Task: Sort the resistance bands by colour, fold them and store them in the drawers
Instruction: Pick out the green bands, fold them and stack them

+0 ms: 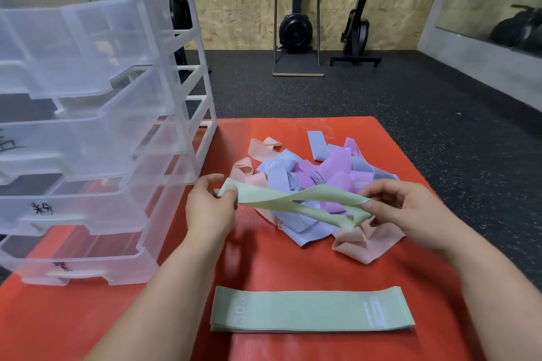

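A pale green resistance band [293,202] is stretched, twisted, between my hands above the red mat [264,267]. My left hand [211,208] pinches its left end; my right hand [410,214] pinches its right end. Behind it lies a loose pile of bands [316,179] in lilac-blue, purple and peach. Flat green bands [311,312] lie stacked near me on the mat, printed "30". A clear plastic drawer unit [88,126] with several drawers pulled partly out stands at the left.
Dark rubber gym floor [410,126] surrounds the mat. Upright exercise machines [296,29] stand against the wooden back wall. A mirror wall [498,23] runs along the right.
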Motion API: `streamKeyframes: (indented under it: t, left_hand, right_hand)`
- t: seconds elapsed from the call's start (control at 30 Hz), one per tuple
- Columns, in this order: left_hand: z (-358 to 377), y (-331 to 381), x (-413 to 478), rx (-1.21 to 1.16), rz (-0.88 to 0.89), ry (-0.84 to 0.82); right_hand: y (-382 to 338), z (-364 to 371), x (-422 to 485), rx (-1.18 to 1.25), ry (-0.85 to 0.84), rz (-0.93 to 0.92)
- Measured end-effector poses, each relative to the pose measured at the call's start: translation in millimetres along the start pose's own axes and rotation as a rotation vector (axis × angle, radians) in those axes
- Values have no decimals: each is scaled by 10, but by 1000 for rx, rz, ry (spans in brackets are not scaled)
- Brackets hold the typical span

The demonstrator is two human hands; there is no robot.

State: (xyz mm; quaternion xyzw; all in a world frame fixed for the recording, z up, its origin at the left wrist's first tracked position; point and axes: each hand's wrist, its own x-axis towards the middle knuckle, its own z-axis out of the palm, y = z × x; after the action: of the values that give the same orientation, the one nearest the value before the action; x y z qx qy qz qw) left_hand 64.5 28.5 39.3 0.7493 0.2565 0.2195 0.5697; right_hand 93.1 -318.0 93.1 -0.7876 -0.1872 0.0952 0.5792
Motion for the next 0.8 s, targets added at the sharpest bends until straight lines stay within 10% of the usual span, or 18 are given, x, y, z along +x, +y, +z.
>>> streamKeyframes:
  t: [0.63, 0.8]
  left_hand:
    - [47, -49, 45, -23, 54, 1]
    - [51, -70, 67, -18, 52, 19]
  right_hand:
    - [38, -77, -47, -198, -148, 105]
    - [10, -39, 9, -139, 196, -48]
